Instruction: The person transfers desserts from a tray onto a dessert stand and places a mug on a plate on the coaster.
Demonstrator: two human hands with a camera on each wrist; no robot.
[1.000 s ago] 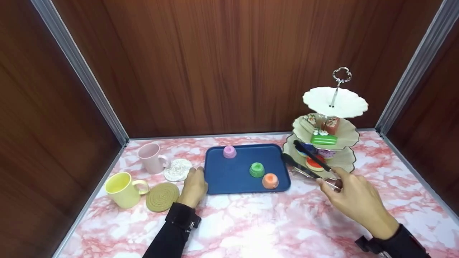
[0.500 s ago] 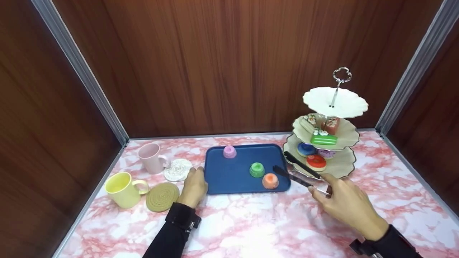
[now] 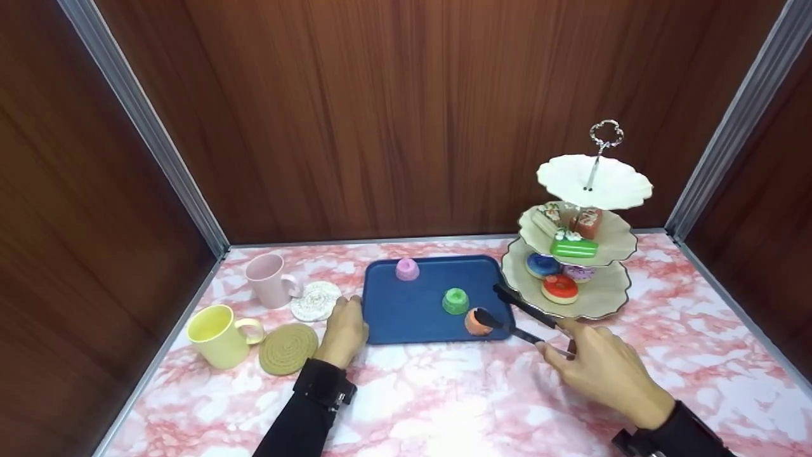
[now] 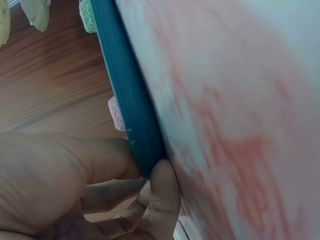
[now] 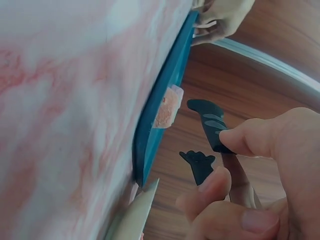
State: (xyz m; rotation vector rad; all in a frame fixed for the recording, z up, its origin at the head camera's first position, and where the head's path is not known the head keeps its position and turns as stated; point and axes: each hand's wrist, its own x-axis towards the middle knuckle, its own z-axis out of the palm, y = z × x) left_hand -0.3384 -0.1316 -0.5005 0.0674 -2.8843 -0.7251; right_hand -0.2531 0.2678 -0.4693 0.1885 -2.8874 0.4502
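Observation:
My left hand (image 3: pixel 344 333) pinches the left edge of a blue tray (image 3: pixel 412 311), thumb and fingers on either side of the rim in the left wrist view. On the tray sit a pink toy cake (image 3: pixel 407 269), a green one (image 3: pixel 455 301) and an orange one (image 3: pixel 473 327). My right hand (image 3: pixel 609 365) holds black-tipped tongs (image 3: pixel 530 309), their arms spread with nothing between them. One tong tip overlaps the orange cake in the head view; the right wrist view shows the tips apart from and above that cake (image 5: pixel 167 107).
A three-tier stand (image 3: pixel 599 304) at the right bears toy cakes and, on its bottom tier, a red doughnut (image 3: pixel 559 289) and others. Left are a pink mug (image 3: pixel 265 282), a yellow mug (image 3: pixel 219 343), a white coaster (image 3: pixel 315 301) and a tan coaster (image 3: pixel 288 349).
My right hand has moved left with the tongs, from over the stand's bottom tier to the tray's right edge by the orange cake. The left hand and tray have stayed put.

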